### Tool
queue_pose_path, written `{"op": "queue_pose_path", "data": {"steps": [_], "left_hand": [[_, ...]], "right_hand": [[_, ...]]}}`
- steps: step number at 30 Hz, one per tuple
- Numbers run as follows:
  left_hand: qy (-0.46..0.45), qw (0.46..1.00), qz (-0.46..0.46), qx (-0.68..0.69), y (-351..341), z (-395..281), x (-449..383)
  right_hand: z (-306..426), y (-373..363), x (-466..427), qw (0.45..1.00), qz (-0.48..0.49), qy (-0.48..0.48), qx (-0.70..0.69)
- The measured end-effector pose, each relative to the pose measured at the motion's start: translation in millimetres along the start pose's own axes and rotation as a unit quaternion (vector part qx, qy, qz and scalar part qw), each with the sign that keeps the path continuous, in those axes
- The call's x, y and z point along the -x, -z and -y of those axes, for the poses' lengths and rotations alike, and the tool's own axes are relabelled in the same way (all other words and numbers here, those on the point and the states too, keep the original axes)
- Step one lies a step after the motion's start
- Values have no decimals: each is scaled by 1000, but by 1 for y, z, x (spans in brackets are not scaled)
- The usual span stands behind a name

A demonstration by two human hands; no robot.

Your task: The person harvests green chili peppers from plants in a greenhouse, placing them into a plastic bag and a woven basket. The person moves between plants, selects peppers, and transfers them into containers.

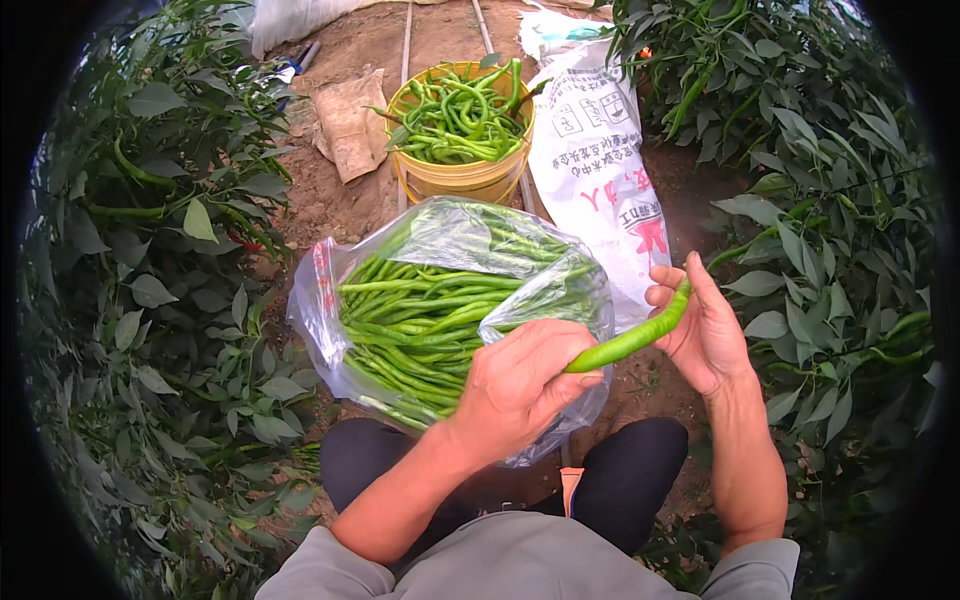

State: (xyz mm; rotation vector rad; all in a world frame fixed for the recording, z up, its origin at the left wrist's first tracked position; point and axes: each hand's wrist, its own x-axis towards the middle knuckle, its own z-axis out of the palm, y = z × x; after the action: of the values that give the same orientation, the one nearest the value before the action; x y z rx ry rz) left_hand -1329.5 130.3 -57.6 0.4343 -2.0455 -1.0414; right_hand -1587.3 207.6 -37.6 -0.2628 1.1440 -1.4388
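One long green chili pepper (634, 341) stretches between my two hands, over the right side of a clear plastic bag (319, 356). My left hand (517, 382) grips its thicker, near end. My right hand (705, 334) holds the curved far end between thumb and fingers, palm turned inward. Many long green peppers (420, 315) lie in the bag, mostly lined up side by side. Some show through its folded film. The bag rests in front of my knees, and my left hand partly covers its near right portion.
Behind the bag stands a yellow bucket (457, 176) heaped with loosely tangled green peppers (465, 112). A white woven sack (592, 157) bearing print lies to its right, a flattened brown paper piece (352, 124) to its left. Leafy pepper plants (150, 300) line both sides of the soil path.
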Motion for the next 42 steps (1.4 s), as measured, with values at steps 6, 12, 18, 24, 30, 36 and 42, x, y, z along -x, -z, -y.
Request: {"op": "queue_pose_path", "data": {"steps": [6, 12, 18, 24, 30, 36, 42], "left_hand": [[36, 973, 19, -228, 54, -8, 69], [62, 941, -73, -323, 90, 1, 96], [91, 946, -70, -304, 92, 20, 92], [124, 886, -137, -425, 116, 11, 97], [315, 795, -258, -449, 166, 33, 95], [502, 757, -175, -379, 206, 46, 107], [516, 764, -121, -368, 202, 47, 117]], "right_hand": [[-101, -80, 36, 982, 143, -88, 87], [-104, -122, -2, 959, 151, 17, 240], [-131, -153, -35, 946, 86, -70, 305], [-117, -138, -52, 905, 115, 82, 401], [-72, -169, -72, 500, 229, 247, 798], [-116, -213, -123, 484, 332, 237, 774], [-154, -208, -159, 506, 328, 207, 770]]}}
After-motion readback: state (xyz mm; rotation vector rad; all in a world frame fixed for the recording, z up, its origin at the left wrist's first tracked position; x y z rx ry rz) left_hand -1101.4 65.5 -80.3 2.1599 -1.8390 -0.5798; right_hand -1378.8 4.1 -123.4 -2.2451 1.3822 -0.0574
